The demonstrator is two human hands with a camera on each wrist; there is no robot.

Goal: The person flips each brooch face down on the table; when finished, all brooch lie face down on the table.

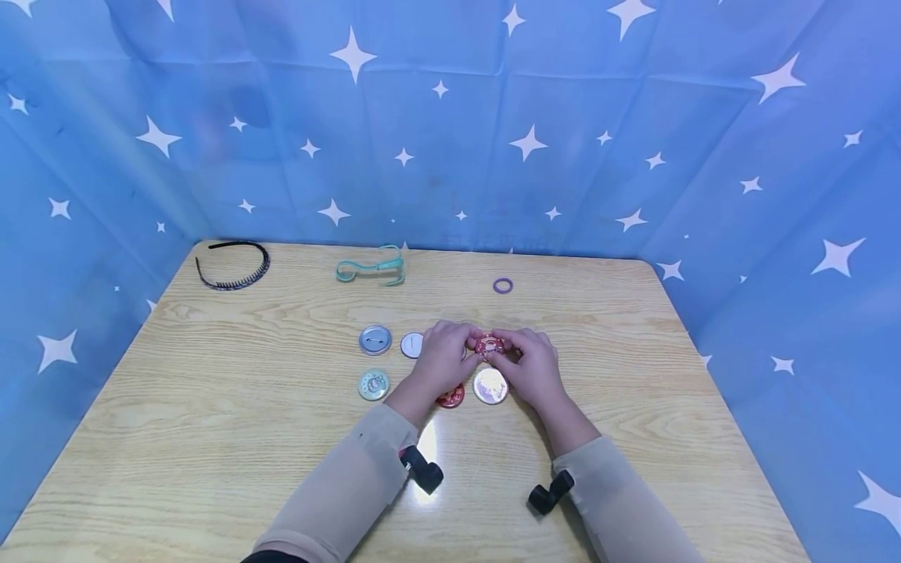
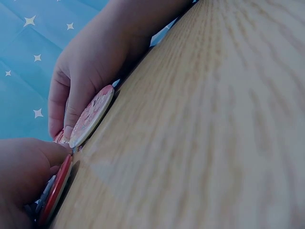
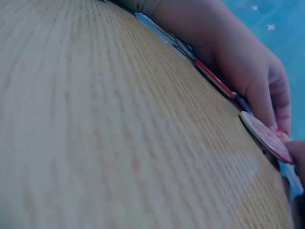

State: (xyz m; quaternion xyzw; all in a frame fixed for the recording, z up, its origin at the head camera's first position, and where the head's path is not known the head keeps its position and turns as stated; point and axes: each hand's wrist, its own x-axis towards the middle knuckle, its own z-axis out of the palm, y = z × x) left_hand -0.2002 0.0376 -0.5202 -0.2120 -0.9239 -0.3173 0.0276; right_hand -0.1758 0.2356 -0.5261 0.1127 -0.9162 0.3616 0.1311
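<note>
Both hands meet over a small red button badge (image 1: pixel 489 344) with a printed front. My left hand (image 1: pixel 445 356) pinches its left edge between thumb and fingers, and my right hand (image 1: pixel 531 367) pinches the right edge. Just in front of it lies a pale pinkish badge (image 1: pixel 490 386), whose rim shows close to the hands in the left wrist view (image 2: pixel 93 117). Another red badge (image 1: pixel 450 397) is partly covered by the left wrist. Left of that hand, a white badge (image 1: pixel 411 345) lies with its back up. Part of one more badge is hidden behind the left hand.
Farther left are a silver-blue badge (image 1: pixel 375 340), pin side up, and a green badge (image 1: pixel 374 385). Along the table's back lie a dark toothed headband (image 1: pixel 235 283), a teal looped cord (image 1: pixel 380 266) and a purple ring (image 1: pixel 503 285). A starry blue curtain (image 1: pixel 450 117) surrounds the table (image 1: pixel 176 438).
</note>
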